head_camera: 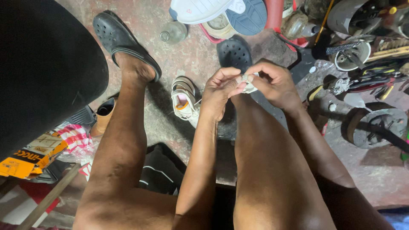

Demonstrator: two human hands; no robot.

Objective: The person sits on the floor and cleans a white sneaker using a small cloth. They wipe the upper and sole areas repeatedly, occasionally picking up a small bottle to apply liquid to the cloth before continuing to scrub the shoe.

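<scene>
1. Head view shows both hands meeting over the person's right knee, pinching a small whitish piece between them; it looks like a scrap of strap, cloth or tape, though too much is hidden by the fingers to tell which.
2. By its size, and by how it bunches between the fingertips, it is judged light, soft and pliable, not fragile. It would best be taken by its edges or free ends, with a fingertip pinch and not a full grasp.
3. Left hand is curled, with thumb and forefinger closed on the piece's left end and the other fingers tucked in.
4. Right hand is likewise closed, its thumb and first fingers clamped on the right end, knuckles raised.
5. On the floor just below the left hand lies a small white and orange sandal.
6. A black clog is on the left foot; a glass bottle lies further off, and tools are heaped at the right.
</scene>
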